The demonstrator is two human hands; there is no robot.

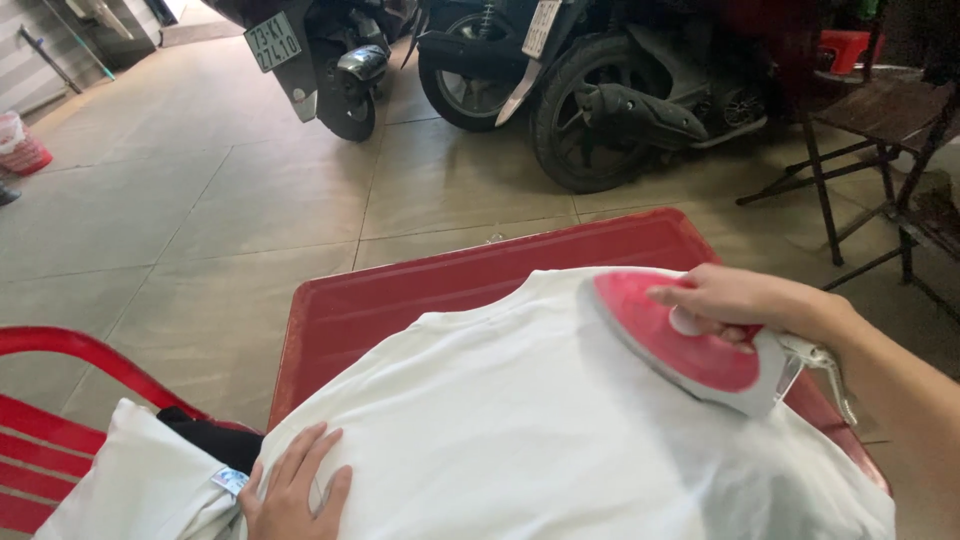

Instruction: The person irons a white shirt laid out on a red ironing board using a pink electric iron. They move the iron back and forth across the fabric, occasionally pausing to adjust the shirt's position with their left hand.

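A white T-shirt [520,420] lies spread over a red plastic table [400,295]. My right hand [735,300] grips the handle of a red and white clothes iron [680,345], which rests flat on the shirt near its upper right part. My left hand [295,490] presses flat on the shirt's lower left edge, fingers spread, holding the cloth down. A small label [229,481] shows just left of that hand.
A red plastic chair [60,400] at the lower left carries folded white and dark clothes [140,480]. Two parked motorbikes [600,90] stand on the tiled floor beyond the table. A dark folding chair [880,130] stands at the right. A red basket [20,150] sits far left.
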